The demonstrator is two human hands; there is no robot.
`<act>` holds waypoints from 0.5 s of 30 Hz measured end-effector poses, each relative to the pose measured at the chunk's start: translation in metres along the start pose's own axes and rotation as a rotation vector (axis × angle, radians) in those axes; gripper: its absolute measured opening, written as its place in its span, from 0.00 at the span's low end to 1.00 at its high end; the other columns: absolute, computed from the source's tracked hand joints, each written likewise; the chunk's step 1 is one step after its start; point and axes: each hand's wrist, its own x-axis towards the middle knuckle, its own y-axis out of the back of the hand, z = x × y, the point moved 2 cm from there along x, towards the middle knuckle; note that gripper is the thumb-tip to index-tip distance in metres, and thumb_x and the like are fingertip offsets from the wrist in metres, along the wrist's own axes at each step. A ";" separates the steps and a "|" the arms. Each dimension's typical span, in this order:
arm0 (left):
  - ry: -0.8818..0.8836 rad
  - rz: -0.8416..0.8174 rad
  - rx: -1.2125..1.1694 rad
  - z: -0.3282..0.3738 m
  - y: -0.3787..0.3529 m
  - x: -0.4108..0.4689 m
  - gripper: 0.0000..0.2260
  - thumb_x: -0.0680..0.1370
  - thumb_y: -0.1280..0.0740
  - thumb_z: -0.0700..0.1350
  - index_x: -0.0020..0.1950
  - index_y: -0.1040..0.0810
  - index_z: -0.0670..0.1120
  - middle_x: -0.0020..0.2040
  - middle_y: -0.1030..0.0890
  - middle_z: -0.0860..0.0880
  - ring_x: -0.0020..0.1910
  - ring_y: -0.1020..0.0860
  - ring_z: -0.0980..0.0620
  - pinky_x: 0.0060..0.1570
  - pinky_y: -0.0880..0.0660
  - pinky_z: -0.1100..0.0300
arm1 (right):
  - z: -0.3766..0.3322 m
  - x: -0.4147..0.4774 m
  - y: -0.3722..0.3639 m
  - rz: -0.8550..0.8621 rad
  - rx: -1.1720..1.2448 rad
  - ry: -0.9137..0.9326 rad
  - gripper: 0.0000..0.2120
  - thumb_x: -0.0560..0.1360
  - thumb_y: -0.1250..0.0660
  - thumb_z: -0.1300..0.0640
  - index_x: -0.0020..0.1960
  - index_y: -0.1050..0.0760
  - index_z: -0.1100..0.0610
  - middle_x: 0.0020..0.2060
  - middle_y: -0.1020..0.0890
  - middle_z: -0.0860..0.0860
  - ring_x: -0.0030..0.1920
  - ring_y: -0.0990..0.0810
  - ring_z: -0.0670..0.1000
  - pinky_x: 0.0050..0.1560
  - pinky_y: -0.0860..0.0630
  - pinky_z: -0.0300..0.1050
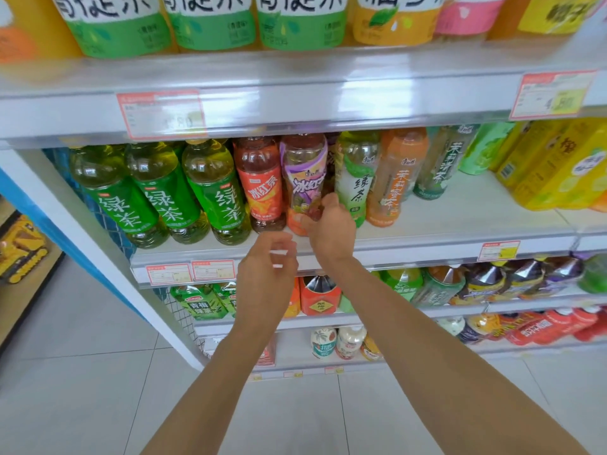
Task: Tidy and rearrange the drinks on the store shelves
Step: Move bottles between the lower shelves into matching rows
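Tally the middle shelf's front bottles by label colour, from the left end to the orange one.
Green bottles: 3
Red bottle: 1
Purple bottle: 1
White bottle: 1
Orange bottle: 1
Total: 7

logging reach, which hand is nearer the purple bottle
Right. The right hand grips the purple bottle near its base; the left hand is below it, in front of the shelf edge, holding nothing.

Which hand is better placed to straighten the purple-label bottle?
Right. The right hand grips the purple-label bottle near its base. The left hand hovers lower, in front of the shelf edge, holding nothing.
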 end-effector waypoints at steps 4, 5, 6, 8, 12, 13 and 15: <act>-0.094 -0.050 -0.026 0.033 -0.022 0.014 0.08 0.76 0.35 0.36 0.53 0.27 0.46 0.44 0.23 0.55 0.41 0.24 0.63 0.38 0.30 0.76 | 0.027 -0.024 0.050 -0.005 0.135 0.110 0.13 0.74 0.32 0.59 0.58 0.26 0.58 0.46 0.18 0.53 0.45 0.19 0.53 0.47 0.22 0.51; -0.088 -0.090 -0.020 0.038 -0.034 0.020 0.11 0.75 0.35 0.36 0.57 0.27 0.43 0.46 0.24 0.53 0.43 0.23 0.59 0.42 0.30 0.74 | 0.038 -0.033 0.066 0.031 0.185 0.105 0.12 0.74 0.33 0.61 0.57 0.24 0.56 0.45 0.18 0.50 0.42 0.20 0.50 0.45 0.21 0.49; -0.062 -0.136 -0.021 0.042 -0.048 0.028 0.15 0.75 0.33 0.37 0.61 0.30 0.39 0.50 0.25 0.50 0.49 0.23 0.54 0.48 0.29 0.70 | 0.049 -0.041 0.081 0.057 0.221 0.085 0.11 0.74 0.34 0.62 0.56 0.24 0.55 0.42 0.19 0.48 0.39 0.20 0.47 0.43 0.22 0.46; 0.005 -0.204 -0.003 0.041 -0.078 0.043 0.27 0.73 0.30 0.40 0.67 0.38 0.36 0.61 0.29 0.44 0.61 0.29 0.47 0.60 0.32 0.59 | 0.069 -0.053 0.107 0.070 0.229 0.041 0.10 0.74 0.34 0.63 0.54 0.23 0.54 0.39 0.19 0.46 0.36 0.22 0.41 0.39 0.24 0.39; 0.106 -0.154 0.034 0.038 -0.117 0.063 0.38 0.69 0.27 0.41 0.71 0.47 0.35 0.67 0.36 0.38 0.68 0.36 0.42 0.66 0.37 0.51 | 0.098 -0.070 0.139 0.026 0.294 -0.022 0.09 0.75 0.34 0.63 0.50 0.23 0.51 0.41 0.17 0.49 0.39 0.20 0.48 0.41 0.25 0.39; 0.121 -0.105 0.017 0.039 -0.120 0.068 0.38 0.69 0.27 0.40 0.70 0.47 0.35 0.67 0.35 0.38 0.68 0.36 0.41 0.66 0.37 0.50 | 0.103 -0.075 0.144 0.017 0.316 -0.036 0.09 0.75 0.34 0.63 0.50 0.23 0.50 0.42 0.17 0.49 0.40 0.19 0.50 0.42 0.24 0.40; 0.123 -0.015 0.010 0.040 -0.125 0.078 0.35 0.69 0.29 0.38 0.69 0.45 0.36 0.66 0.34 0.38 0.66 0.35 0.40 0.65 0.36 0.49 | 0.113 -0.082 0.154 0.006 0.340 -0.054 0.09 0.75 0.34 0.63 0.50 0.22 0.51 0.41 0.17 0.48 0.42 0.18 0.52 0.44 0.22 0.41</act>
